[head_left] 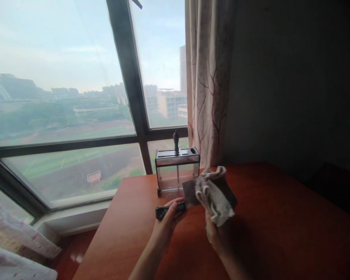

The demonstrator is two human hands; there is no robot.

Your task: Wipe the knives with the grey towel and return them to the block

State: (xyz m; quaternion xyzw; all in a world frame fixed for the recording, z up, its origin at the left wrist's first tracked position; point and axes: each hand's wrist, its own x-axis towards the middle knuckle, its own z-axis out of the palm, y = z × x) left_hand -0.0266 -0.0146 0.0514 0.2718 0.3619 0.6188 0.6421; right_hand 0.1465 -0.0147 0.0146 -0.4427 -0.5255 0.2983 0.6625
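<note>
My left hand [170, 215] is wrapped round the black handle of a cleaver [191, 193], held above the table with its wide dark blade pointing right. A crumpled, pale grey cloth [215, 198] lies over the middle of the blade, gripped by my right hand [212, 229]. Most of my right fingers are hidden behind the cloth. The blade's far end shows beyond the cloth on the right. Just behind the cleaver stands a clear-sided knife block [177, 171] with a dark frame. One black handle [176, 142] sticks up from its top, with a thin rod visible below.
The reddish-brown wooden table [128, 233] reaches toward the window [61, 77], whose dark frame rises behind its left edge. A patterned curtain [210, 85] hangs close behind the table's far side. Another curtain [17, 249] is at the lower left. The right side is dark.
</note>
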